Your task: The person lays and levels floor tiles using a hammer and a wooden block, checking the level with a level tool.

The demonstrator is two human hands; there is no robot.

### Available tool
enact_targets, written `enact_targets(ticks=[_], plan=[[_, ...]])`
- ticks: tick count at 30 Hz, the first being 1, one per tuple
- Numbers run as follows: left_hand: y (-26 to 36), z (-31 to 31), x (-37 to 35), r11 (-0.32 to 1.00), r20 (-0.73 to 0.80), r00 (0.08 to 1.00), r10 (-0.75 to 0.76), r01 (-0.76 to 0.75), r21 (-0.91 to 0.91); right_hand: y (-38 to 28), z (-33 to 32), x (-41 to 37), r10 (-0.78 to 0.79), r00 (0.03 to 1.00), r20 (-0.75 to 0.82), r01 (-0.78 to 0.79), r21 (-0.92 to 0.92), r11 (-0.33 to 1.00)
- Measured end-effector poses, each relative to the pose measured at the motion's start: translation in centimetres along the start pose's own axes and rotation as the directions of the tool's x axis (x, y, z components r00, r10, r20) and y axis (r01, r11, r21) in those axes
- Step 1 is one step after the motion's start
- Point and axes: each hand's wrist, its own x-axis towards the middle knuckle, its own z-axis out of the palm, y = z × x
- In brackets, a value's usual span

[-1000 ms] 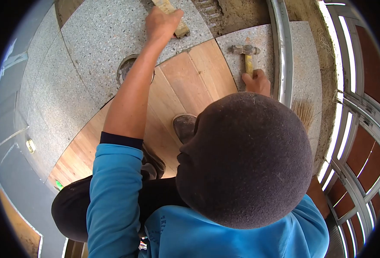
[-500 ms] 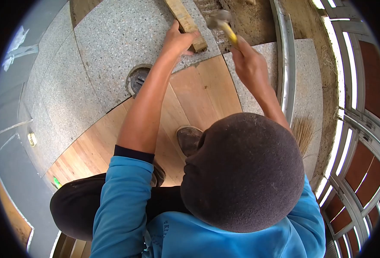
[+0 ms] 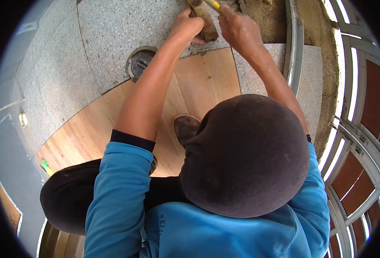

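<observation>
Head cam, looking down over the person's own head and blue sleeves. L hand (image 3: 189, 26) was closed on the wood block (image 3: 209, 30), fingers curled over its near end, arm stretched fwd. R hand (image 3: 238, 26) was fisted tight round the hammer (image 3: 211, 4). Only the yellow handle showed clearly; the head sat at the top edge of frame, mostly cut off. Hammer was right above the block's far end, couldn't tell if touching.

Block lay at top centre on the edge of the speckled stone tile (image 3: 112, 34), just beyond the wood flooring (image 3: 198, 81) and just beside the bare mortar bed (image 3: 265, 17). Both hands were close together, block between them.

Other bits: round floor drain (image 3: 139, 62) set in the tile, left of the L forearm, at the tile/wood seam. A dusty shoe (image 3: 185, 128) was planted on the wood flooring, near the body. Metal door track (image 3: 294, 47) ran down the right side, w/ another stone slab (image 3: 259, 73) against it.
</observation>
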Motion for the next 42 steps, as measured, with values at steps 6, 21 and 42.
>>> enact_targets(ticks=[6, 21, 42], plan=[[0.7, 0.2, -0.6, 0.999, -0.093, 0.995, 0.036, -0.033, 0.034, -0.2, -0.2, 0.1, 0.021, 0.998, 0.055, -0.025, 0.074, 0.997], [1.6, 0.2, -1.5, 0.998, -0.076, 0.997, -0.013, 0.017, 0.053, -0.6, -0.8, 0.1, 0.012, 1.000, 0.000, -0.012, 0.080, 0.997], [0.9, -1.5, -1.3, 0.984, 0.020, 0.999, 0.039, -0.042, 0.174, 1.6, -3.7, -20.4, 0.798, 0.350, 0.491, -0.835, 0.549, 0.028]])
